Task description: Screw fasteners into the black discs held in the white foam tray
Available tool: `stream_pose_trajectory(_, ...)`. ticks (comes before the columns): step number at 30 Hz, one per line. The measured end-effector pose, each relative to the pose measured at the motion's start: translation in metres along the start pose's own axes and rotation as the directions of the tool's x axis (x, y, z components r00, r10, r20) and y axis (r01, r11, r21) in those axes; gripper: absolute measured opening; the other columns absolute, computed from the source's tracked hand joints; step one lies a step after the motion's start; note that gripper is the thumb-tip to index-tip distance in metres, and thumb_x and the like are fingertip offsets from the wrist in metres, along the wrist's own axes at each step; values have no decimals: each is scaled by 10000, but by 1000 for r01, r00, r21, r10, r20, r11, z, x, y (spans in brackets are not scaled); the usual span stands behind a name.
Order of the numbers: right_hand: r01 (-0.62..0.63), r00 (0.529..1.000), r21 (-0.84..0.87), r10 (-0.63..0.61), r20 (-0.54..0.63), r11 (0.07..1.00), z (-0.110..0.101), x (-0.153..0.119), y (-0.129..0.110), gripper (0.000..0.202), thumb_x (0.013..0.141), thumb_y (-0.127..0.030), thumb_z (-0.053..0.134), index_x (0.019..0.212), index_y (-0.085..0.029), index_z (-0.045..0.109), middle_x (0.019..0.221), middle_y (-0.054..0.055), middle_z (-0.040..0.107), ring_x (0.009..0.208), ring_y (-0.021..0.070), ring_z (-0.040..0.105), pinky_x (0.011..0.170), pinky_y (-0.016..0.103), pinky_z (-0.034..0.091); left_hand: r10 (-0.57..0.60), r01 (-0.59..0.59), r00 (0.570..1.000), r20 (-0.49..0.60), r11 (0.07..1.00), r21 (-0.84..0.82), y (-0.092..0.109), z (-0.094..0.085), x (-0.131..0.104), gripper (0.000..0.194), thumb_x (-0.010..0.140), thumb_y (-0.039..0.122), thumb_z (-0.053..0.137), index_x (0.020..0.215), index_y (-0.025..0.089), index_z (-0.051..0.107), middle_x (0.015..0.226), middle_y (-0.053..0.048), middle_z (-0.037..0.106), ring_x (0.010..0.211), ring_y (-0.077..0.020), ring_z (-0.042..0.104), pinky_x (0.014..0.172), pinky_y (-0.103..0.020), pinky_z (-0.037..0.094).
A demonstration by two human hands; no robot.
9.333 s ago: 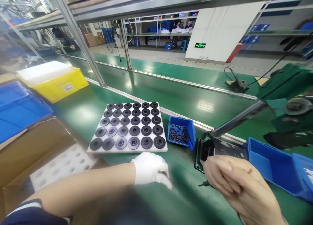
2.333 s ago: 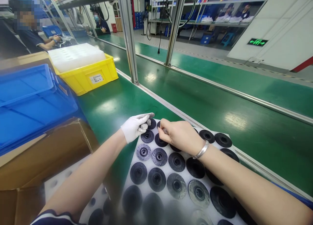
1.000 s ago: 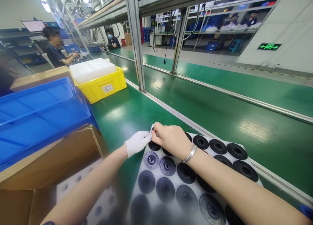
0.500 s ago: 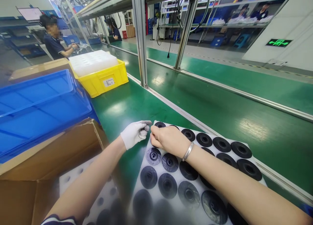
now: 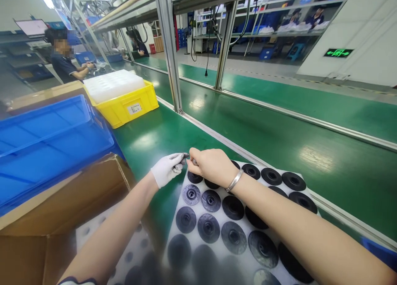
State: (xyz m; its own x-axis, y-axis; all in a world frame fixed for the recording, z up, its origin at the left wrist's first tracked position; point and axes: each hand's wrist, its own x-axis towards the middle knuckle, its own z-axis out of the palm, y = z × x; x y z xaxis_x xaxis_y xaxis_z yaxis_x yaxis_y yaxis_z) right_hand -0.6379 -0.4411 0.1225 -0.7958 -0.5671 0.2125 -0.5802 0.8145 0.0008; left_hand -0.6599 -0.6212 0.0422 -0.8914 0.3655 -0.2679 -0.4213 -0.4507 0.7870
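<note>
My left hand (image 5: 167, 169), in a white glove with grey-stained fingertips, is closed in a pinch over the green bench. Facing it, my right hand (image 5: 212, 165), bare and with a silver bangle, is also pinched. The fingertips of both hands almost meet, and whatever lies between them is too small to make out. Below and beside my right hand lies a white foam tray (image 5: 194, 239) with rows of round black discs (image 5: 233, 207), each with a raised hub. My right hand and forearm hide part of these rows. Nearer discs look greyer and blurred.
An open cardboard box (image 5: 62, 206) at left holds a holed foam sheet (image 5: 89, 235). Behind it are a blue crate (image 5: 46, 132) and a yellow bin (image 5: 124, 115) with white foam (image 5: 114, 84). A metal post (image 5: 169, 57) rises from the bench. A co-worker (image 5: 63, 65) sits far left.
The view has shifted slightly, so the tray and background appear a little further left. Both hands stay pinched close together; my right fingers have turned slightly, with their tips nearer the gloved ones.
</note>
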Motion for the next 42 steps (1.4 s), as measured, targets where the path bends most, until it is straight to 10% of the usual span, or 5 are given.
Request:
stream_pose_trajectory(11, -81, 980, 101, 98, -171, 992, -19, -3, 14, 186, 881, -334, 472, 770, -204, 545, 521, -29, 553, 470, 133, 498, 458, 253, 175, -52, 49, 998, -28, 996, -79, 3, 1, -1, 289, 741, 97, 714, 1018, 71, 639, 859, -96, 587, 629, -65, 535, 467, -125, 405)
stream_pose_trajectory(19, -223, 933, 384, 310, -181, 896, -69, -64, 43, 211, 851, -328, 487, 673, -216, 499, 501, -45, 492, 431, 112, 427, 456, 239, 261, -88, 87, 996, -4, 994, -69, 10, 8, -7, 192, 777, 97, 675, 960, 75, 619, 820, -75, 541, 616, -56, 506, 443, -111, 377)
stream_pose_trajectory(27, -320, 891, 406, 417, -179, 856, -87, -116, 50, 217, 852, -318, 481, 659, -222, 469, 471, -58, 465, 403, 106, 395, 447, 236, 282, -278, 243, 953, 121, 939, 244, 3, 69, -35, 247, 799, 275, 682, 943, 95, 595, 754, -52, 545, 500, -22, 383, 383, -117, 223)
stream_pose_trajectory(37, -230, 905, 487, 369, -212, 843, -89, -138, 34, 171, 843, -282, 489, 691, -207, 514, 524, -48, 502, 470, 104, 447, 486, 222, 306, 59, -268, 961, 269, 426, 864, -59, 131, -50, 254, 728, 381, 709, 693, 177, 562, 717, -11, 599, 683, -175, 526, 637, -278, 387)
stream_pose_trajectory(42, -207, 927, 386, 307, -218, 899, -78, -144, 29, 141, 843, -260, 490, 723, -191, 516, 492, -64, 468, 425, 89, 387, 466, 226, 257, 86, -275, 960, 267, 471, 838, -70, 139, -54, 119, 745, 227, 661, 722, 189, 551, 764, -32, 583, 738, -201, 536, 668, -290, 406)
